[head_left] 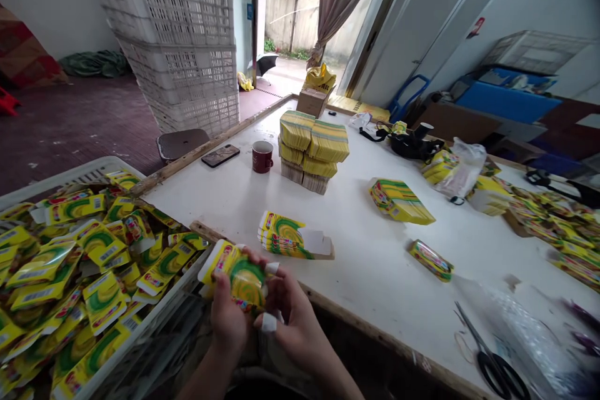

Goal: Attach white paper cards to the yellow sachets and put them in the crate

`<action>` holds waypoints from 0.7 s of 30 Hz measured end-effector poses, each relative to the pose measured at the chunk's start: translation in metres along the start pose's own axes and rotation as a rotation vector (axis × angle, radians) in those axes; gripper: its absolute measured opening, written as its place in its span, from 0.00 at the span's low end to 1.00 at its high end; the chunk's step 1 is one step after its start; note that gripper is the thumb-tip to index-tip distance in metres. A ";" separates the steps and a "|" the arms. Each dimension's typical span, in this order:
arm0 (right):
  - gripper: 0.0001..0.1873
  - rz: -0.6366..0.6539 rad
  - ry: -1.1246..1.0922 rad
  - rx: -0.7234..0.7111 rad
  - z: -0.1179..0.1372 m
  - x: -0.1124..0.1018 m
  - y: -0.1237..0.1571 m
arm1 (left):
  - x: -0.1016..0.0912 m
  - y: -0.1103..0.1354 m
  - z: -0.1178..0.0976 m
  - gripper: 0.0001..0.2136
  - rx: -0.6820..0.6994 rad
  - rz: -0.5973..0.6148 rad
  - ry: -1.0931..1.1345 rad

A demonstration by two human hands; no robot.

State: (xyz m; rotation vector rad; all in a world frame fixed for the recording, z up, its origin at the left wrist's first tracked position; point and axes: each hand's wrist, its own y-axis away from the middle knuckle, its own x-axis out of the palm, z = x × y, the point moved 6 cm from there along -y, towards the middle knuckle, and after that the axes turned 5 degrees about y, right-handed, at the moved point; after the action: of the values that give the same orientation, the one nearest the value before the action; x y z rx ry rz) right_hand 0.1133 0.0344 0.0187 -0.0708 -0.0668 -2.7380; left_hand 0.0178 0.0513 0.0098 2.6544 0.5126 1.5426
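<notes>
At least one yellow carton [248, 284] is held between both hands at the near edge of the white surface [225, 200]. The left hand [229, 319] grips it, thumb across the printed face, likely to keep it steady; the right hand [293, 309] curls at the other end, fingers bent, though its exact contact is hidden. White wraps [269, 323] on its digits perhaps guard against card edges. A crate [89, 169] heaped with loose cartons [105, 300] stands just left, presumably for easy reach. Farther back, bundles [312, 150] are piled tightly, probably for stability, beside a mug [262, 159].
</notes>
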 end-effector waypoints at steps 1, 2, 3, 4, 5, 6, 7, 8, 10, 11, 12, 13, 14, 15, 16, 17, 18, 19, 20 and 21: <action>0.34 -0.004 -0.002 0.015 -0.001 0.006 0.003 | 0.000 -0.001 -0.004 0.23 0.049 -0.026 0.002; 0.34 -0.012 0.022 0.025 -0.002 0.010 0.004 | -0.001 -0.001 -0.007 0.23 0.093 -0.053 -0.016; 0.32 -0.019 0.052 0.036 -0.004 0.011 0.004 | -0.004 -0.002 -0.008 0.24 0.114 -0.075 -0.054; 0.30 -0.031 0.074 0.047 -0.005 0.010 0.003 | -0.007 -0.002 -0.008 0.26 0.109 -0.092 -0.100; 0.28 -0.048 0.076 0.055 -0.007 0.006 0.001 | -0.010 -0.002 -0.006 0.28 0.087 -0.095 -0.142; 0.25 -0.068 0.054 0.056 -0.009 0.000 -0.002 | -0.012 -0.001 -0.003 0.30 0.058 -0.077 -0.176; 0.23 -0.089 0.017 0.045 -0.009 -0.006 -0.004 | -0.014 -0.001 -0.001 0.32 0.038 -0.045 -0.199; 0.20 -0.107 -0.023 0.024 -0.009 -0.013 -0.007 | -0.016 0.000 0.002 0.32 0.026 -0.019 -0.221; 0.15 -0.126 -0.061 -0.019 -0.009 -0.025 -0.011 | -0.021 0.000 0.005 0.26 0.027 -0.007 -0.274; 0.12 -0.136 -0.048 -0.030 -0.009 -0.030 -0.012 | -0.025 -0.001 0.005 0.21 0.033 -0.024 -0.308; 0.10 -0.147 -0.011 -0.039 -0.008 -0.035 -0.012 | -0.028 -0.002 0.004 0.17 0.039 -0.052 -0.344; 0.08 -0.162 0.041 -0.055 -0.007 -0.040 -0.012 | -0.031 -0.004 0.002 0.15 0.038 -0.068 -0.385; 0.07 -0.179 0.107 -0.082 -0.004 -0.045 -0.011 | -0.032 -0.007 -0.003 0.14 0.034 -0.063 -0.425; 0.07 -0.201 0.183 -0.126 0.001 -0.050 -0.010 | -0.031 -0.009 -0.009 0.14 0.032 -0.030 -0.457; 0.07 -0.216 0.276 -0.185 0.008 -0.055 -0.008 | -0.028 -0.012 -0.018 0.17 0.032 0.024 -0.490; 0.09 -0.227 0.392 -0.255 0.016 -0.059 -0.005 | -0.023 -0.015 -0.028 0.20 0.032 0.096 -0.528; 0.12 -0.233 0.535 -0.329 0.025 -0.061 -0.003 | -0.016 -0.017 -0.039 0.26 0.049 0.191 -0.563; 0.14 -0.222 0.693 -0.397 0.034 -0.062 0.000 | -0.010 -0.018 -0.050 0.31 0.063 0.276 -0.632; 0.16 -0.187 0.847 -0.457 0.040 -0.060 0.002 | -0.004 -0.018 -0.058 0.37 0.072 0.361 -0.730; 0.16 -0.139 0.978 -0.511 0.045 -0.057 0.003 | 0.000 -0.016 -0.061 0.41 0.061 0.429 -0.864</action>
State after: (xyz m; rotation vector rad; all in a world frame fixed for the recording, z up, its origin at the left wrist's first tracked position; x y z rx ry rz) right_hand 0.1689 0.0561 0.0605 1.1347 0.9054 -2.5349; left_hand -0.0382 0.0584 0.0381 3.2213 -0.0698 0.2677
